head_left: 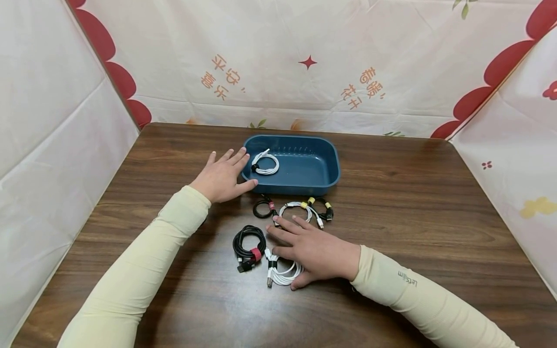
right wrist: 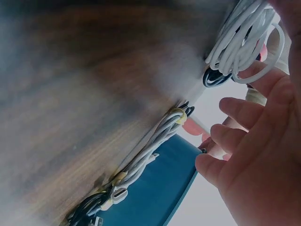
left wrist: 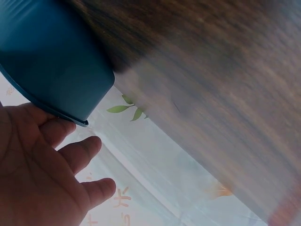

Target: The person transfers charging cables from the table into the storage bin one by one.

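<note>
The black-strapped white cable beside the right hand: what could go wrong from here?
The white cable lies close to the larger red-strapped black cable and might snag it if lifted. Spread fingers of the right hand could push the yellow-strapped white cable. The left hand, at the rim of the blue bin, may nudge it.

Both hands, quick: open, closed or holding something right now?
Left hand: open, spread at the left end of the blue bin.
Right hand: open, over the nearest white cable coil, no grip showing.
</note>
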`<state>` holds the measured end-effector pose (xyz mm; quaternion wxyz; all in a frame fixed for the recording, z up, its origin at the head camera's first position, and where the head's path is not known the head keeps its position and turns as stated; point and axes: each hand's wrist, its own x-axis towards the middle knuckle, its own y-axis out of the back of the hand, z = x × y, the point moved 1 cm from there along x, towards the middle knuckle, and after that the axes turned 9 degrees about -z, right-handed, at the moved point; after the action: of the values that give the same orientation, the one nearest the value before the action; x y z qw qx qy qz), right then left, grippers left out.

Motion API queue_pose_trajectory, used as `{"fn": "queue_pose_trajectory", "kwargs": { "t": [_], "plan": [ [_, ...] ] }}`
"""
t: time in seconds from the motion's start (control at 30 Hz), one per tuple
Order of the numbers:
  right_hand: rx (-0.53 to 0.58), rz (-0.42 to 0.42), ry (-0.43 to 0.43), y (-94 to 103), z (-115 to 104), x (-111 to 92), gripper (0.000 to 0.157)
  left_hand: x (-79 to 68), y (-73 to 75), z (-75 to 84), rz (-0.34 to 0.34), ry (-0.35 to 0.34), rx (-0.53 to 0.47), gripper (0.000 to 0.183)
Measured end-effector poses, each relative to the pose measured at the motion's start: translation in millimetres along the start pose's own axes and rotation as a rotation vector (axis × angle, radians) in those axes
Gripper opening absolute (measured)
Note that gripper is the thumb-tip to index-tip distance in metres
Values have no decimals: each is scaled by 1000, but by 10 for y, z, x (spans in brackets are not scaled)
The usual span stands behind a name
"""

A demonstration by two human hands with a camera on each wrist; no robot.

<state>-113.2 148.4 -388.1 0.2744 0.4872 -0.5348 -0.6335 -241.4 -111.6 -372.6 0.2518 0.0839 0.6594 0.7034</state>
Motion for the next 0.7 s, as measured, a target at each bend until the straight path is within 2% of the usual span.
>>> {"fn": "queue_pose_trajectory", "kwargs": {
  "t": [0.53, 0.7],
  "plan": [
    [-31, 78, 7, 64, 31, -26, 79, 15, 7, 4, 0, 6, -4, 85],
    [-25, 72, -3, 105, 34, -36, 79, 17, 1, 2, -10, 6, 6, 87]
  ]
}}
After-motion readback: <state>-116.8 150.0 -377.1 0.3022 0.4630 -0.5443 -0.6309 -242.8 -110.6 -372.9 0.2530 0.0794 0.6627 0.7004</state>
